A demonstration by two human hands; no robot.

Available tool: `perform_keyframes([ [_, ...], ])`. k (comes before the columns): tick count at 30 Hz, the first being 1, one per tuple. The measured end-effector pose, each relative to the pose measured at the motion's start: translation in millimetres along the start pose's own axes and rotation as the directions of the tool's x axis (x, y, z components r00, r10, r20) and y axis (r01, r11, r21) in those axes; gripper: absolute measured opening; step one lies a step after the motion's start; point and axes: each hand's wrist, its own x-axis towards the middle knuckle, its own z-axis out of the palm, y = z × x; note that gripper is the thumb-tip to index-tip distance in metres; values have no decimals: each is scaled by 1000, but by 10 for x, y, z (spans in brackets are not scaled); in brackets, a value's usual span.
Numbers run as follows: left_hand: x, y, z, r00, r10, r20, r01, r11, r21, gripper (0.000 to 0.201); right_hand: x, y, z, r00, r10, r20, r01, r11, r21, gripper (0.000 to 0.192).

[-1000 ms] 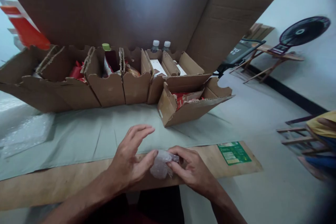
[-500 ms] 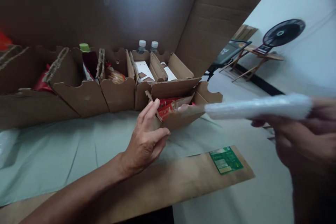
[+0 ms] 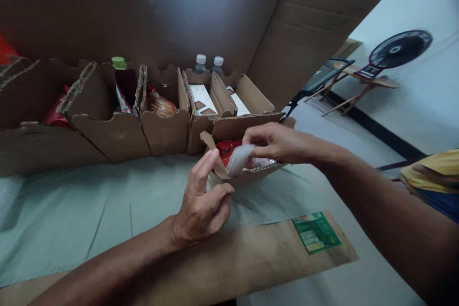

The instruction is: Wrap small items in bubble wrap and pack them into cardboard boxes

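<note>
My right hand [image 3: 270, 142] reaches over a small open cardboard box [image 3: 240, 179] and pinches a whitish, translucent plastic packet [image 3: 240, 159]. The packet's lower end is at the box's left side, above red packaging [image 3: 225, 150] lying inside. Part of the box's inside is hidden behind that hand. My left hand [image 3: 204, 196] is at the box's left end, its fingertips by the bent cardboard flap [image 3: 211, 142]. Its fingers are apart and hold nothing; whether they touch the flap I cannot tell.
Behind stand several cardboard bins [image 3: 107, 136] with red packets, a green-capped item [image 3: 119, 63], and two white-capped bottles [image 3: 201, 60]. A tall cardboard panel [image 3: 322, 33] rises behind them. At right are a fan [image 3: 398, 52] and a person's yellow clothing [image 3: 433, 172]. A green label [image 3: 315, 233] lies in front.
My right hand has swung leftward from the right edge with the white packet, which is now at the box instead of out to its right. My left hand has barely moved.
</note>
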Motion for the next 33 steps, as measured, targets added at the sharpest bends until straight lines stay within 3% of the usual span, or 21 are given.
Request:
perform_keyframes([
  [3, -118, -87, 100, 999, 12, -33, -12, 1000, 2, 49, 136, 12, 50, 981, 71, 180, -46, 989, -139, 13],
  [5, -199, -139, 160, 999, 21, -31, -21, 1000, -9, 64, 190, -28, 73, 967, 104, 232, -59, 979, -194, 13],
  [11, -267, -192, 190, 997, 70, -19, -71, 996, -60, 94, 304, -183, 144, 960, 238, 145, -124, 832, -540, 10],
  [17, -118, -243, 122, 996, 70, -62, -73, 996, -41, 101, 396, -161, 264, 939, 304, 164, -97, 688, -719, 6],
  [20, -110, -255, 149, 998, 44, -48, -47, 996, -70, 97, 416, -134, 265, 939, 289, 187, -60, 673, -737, 7],
  [22, -146, -247, 179, 999, 47, -23, -49, 995, -92, 96, 336, -114, 184, 950, 238, 200, -29, 708, -706, 12],
  [24, -201, -230, 203, 999, 41, -4, -41, 993, -107, 97, 107, -82, 55, 989, 105, 106, -16, 782, -624, 24],
  [25, -228, -219, 211, 1000, 30, 3, -29, 993, -114, 97, -69, -55, -7, 1000, 21, -15, -26, 822, -568, 28],
  [26, -253, -206, 217, 1000, 12, 8, -11, 993, -122, 96, -276, -14, -53, 982, -57, -182, -45, 860, -509, 30],
  [27, -273, -192, 220, 1000, -15, 11, 16, 991, -131, 96, -502, 47, -76, 915, -108, -389, -81, 895, -439, 31],
  [28, -287, -175, 222, 998, -54, 13, 55, 989, -140, 95, -728, 132, -68, 811, -114, -574, -136, 918, -373, 30],
  [29, -296, -155, 224, 994, -106, 16, 107, 983, -149, 94, -935, 243, -27, 667, -81, -741, -214, 931, -294, 26],
  [30, -301, -133, 227, 986, -167, 20, 168, 973, -157, 94, -1107, 381, 47, 487, -29, -873, -255, 951, -173, 22],
  [31, -303, -109, 231, 973, -231, 24, 232, 958, -166, 93, -1230, 539, 149, 387, 76, -919, -241, 970, -21, 22],
  [32, -305, -84, 238, 955, -295, 33, 296, 939, -177, 93, -1295, 709, 270, 346, 170, -923, -211, 972, 100, 23],
  [33, -308, -59, 249, 935, -350, 47, 353, 916, -189, 93, -1303, 880, 401, 393, 257, -883, -183, 963, 199, 30],
])
